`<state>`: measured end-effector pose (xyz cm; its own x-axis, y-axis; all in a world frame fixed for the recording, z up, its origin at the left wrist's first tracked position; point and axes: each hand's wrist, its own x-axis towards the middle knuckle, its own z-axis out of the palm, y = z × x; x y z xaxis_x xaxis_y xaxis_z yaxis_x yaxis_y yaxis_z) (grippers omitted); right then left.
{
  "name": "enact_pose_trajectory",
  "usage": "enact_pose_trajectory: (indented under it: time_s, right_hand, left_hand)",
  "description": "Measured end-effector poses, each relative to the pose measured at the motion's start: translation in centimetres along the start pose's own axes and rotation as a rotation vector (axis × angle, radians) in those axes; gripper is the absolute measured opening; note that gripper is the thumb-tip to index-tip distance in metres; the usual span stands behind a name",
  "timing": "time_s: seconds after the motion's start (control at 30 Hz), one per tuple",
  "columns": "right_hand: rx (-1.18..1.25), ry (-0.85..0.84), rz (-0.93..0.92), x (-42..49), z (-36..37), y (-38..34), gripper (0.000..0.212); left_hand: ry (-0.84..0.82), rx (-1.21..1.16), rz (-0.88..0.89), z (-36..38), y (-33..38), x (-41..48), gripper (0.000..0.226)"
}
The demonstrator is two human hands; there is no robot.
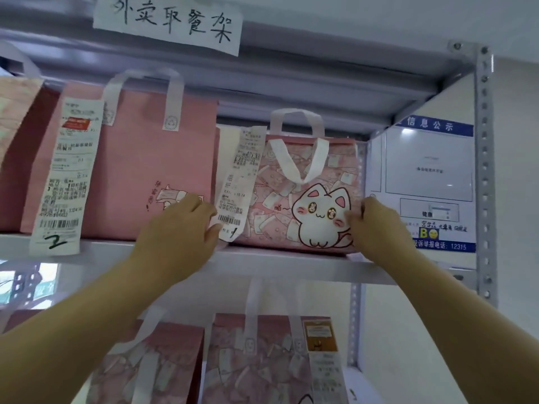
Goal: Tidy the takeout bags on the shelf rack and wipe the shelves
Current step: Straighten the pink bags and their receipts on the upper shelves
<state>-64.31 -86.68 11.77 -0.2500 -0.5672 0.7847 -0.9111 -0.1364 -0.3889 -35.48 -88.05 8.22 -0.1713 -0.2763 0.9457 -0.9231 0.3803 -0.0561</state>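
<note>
Cat bag point(277, 199) stands at the shelf's point(93, 258) right end, its left edge just beside a pink bag point(145, 156). Left hand point(186, 225) and right hand point(376, 225) curl their fingers round its side edges.

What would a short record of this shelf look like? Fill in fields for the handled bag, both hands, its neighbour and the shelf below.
Handled bag: cat bag, upright on the upper shelf, receipt marked 1 on its front
Hands: left hand grips its left edge; right hand grips its right edge
Neighbour: plain pink bag on its left, with receipt marked 2
Shelf below: more pink bags
</note>
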Motion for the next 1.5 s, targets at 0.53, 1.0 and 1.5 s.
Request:
enact_pose_trajectory:
  time_s: [0.53, 1.0, 1.5]
  right_hand:
    - [0.227, 0.026, 0.051, 0.9, 1.1, 2.3, 0.015]
    - [0.092, 0.260, -0.081, -0.7, -0.8, 0.2, 0.030]
    - [0.202, 0.092, -0.379, -14.0, 1.1, -13.3, 0.015]
  left_hand:
    - [-0.004, 0.033, -0.009, 0.6, 0.3, 0.7, 0.026]
    - [0.037, -0.037, -0.003, -1.4, 0.1, 0.5, 0.021]
    - [-0.055, -0.212, 0.073, -10.5, -6.5, -7.4, 0.020]
